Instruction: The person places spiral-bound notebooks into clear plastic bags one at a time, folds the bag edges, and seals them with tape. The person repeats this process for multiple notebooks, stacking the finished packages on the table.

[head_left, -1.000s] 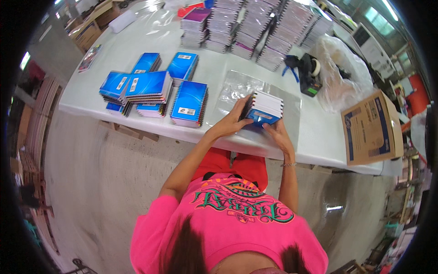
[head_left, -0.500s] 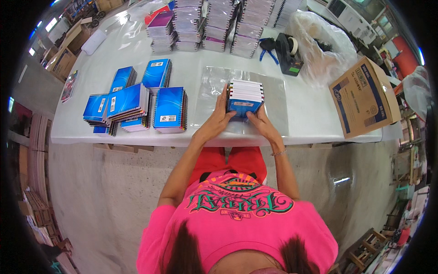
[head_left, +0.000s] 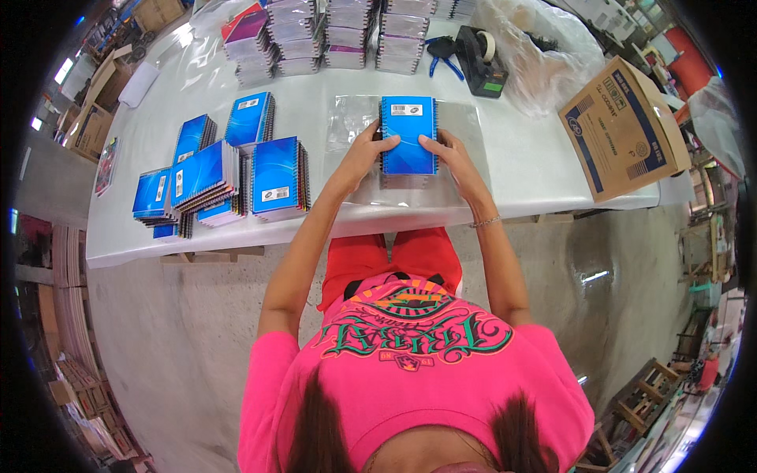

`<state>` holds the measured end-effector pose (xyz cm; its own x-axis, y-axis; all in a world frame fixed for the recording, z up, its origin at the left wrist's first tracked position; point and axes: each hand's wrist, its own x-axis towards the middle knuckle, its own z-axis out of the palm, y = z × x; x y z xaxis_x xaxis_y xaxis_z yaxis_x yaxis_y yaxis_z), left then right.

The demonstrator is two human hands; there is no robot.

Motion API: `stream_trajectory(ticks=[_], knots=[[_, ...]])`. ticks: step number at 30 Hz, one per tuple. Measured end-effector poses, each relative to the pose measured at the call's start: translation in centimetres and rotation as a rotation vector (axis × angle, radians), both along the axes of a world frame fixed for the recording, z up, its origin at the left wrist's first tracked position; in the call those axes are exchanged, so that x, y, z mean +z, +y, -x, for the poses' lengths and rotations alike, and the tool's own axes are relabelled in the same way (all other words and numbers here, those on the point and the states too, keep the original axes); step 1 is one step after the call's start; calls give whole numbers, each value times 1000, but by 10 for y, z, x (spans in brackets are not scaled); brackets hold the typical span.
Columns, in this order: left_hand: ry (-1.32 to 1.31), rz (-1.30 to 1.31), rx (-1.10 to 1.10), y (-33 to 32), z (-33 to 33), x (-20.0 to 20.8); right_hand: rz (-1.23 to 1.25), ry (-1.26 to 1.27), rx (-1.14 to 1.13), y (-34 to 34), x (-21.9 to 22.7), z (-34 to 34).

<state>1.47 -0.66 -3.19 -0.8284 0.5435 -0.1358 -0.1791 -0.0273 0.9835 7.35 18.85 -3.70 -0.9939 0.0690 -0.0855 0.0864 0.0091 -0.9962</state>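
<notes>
A stack of blue spiral notebooks (head_left: 410, 130) lies cover up between my two hands. My left hand (head_left: 368, 156) grips its left side, thumb resting on the top cover. On the opposite side my right hand (head_left: 451, 156) holds it the same way, thumb on the cover. Beneath the stack a clear plastic sheet or bag (head_left: 347, 130) is spread on the white table (head_left: 520, 169). To the left sit several more piles of blue notebooks (head_left: 276, 177), some set askew on each other.
Tall stacks of wrapped spiral notebooks (head_left: 343, 35) stand at the back. Right of them are blue-handled cutters (head_left: 445, 57), a black tape dispenser (head_left: 482, 63) and a crumpled clear plastic bag (head_left: 544, 71). A cardboard box (head_left: 619, 130) stands at the right edge.
The notebook stack has tipped from showing its page edges to showing its top cover. Both hands still hold its sides, thumbs now on that cover. The whole view has shifted slightly.
</notes>
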Motion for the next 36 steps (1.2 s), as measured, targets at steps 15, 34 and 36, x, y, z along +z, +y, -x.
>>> stream_trajectory(ticks=[15, 34, 36], knots=[[182, 239, 21, 4, 32, -51, -319, 18, -166, -9, -35, 7], [33, 37, 53, 6, 17, -28, -44, 38, -236, -10, -65, 25], [35, 71, 22, 7, 18, -25, 16, 25, -214, -4, -69, 26]])
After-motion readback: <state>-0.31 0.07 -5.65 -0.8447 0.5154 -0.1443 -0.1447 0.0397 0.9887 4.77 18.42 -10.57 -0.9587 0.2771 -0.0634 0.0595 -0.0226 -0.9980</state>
